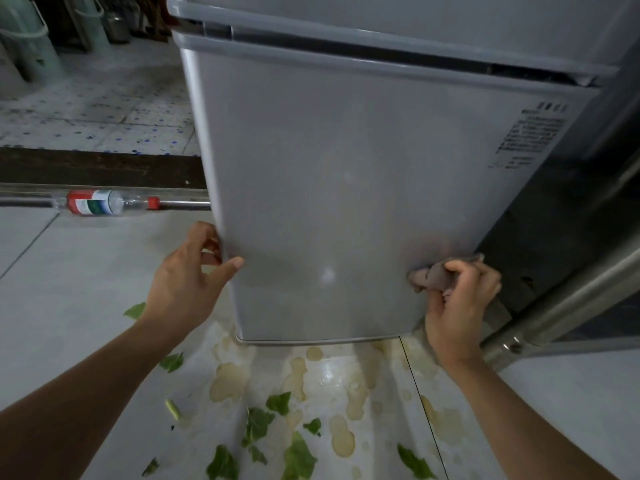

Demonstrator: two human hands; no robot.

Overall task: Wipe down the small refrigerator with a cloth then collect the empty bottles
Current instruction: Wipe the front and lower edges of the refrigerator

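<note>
The small grey refrigerator (346, 174) fills the middle of the view, its lower door facing me. My left hand (188, 278) grips the door's left edge near the bottom, thumb on the front face and fingers curled behind. My right hand (460, 306) holds a crumpled brownish cloth (433, 275) pressed against the door's lower right corner. An empty clear bottle (104, 201) with a red-and-green label and a red cap lies on its side on the floor to the left, beside a metal rail.
Yellowish puddles (228, 379) and torn green leaves (298, 455) cover the tiled floor in front of the fridge. A metal pipe (561, 299) slants along the right side. Green bins (31, 46) stand at the far left back.
</note>
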